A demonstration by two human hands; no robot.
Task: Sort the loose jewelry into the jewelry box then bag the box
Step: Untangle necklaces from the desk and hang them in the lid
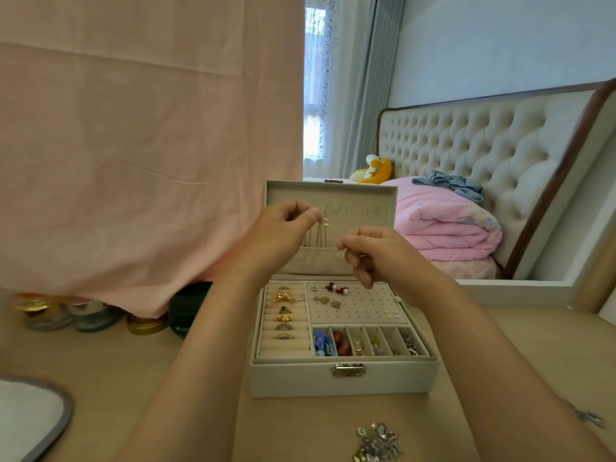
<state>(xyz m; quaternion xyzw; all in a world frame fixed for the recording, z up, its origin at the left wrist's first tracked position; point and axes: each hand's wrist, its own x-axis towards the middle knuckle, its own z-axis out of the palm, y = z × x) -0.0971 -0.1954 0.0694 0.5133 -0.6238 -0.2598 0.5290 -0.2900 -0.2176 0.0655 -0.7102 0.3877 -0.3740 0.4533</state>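
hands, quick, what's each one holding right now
Left hand: pinches one end of a thin chain.
Right hand: pinches the other end of the same chain.

The upright lid [353, 195] of the jewelry box [300, 378] is walling off the far side, the left hand [283, 225] and right hand [370, 251] pinching a thin chain [325, 221] are hanging before it, jars [146, 323] are crowding the far left, and bare table [150, 355] is lying open left of the box.
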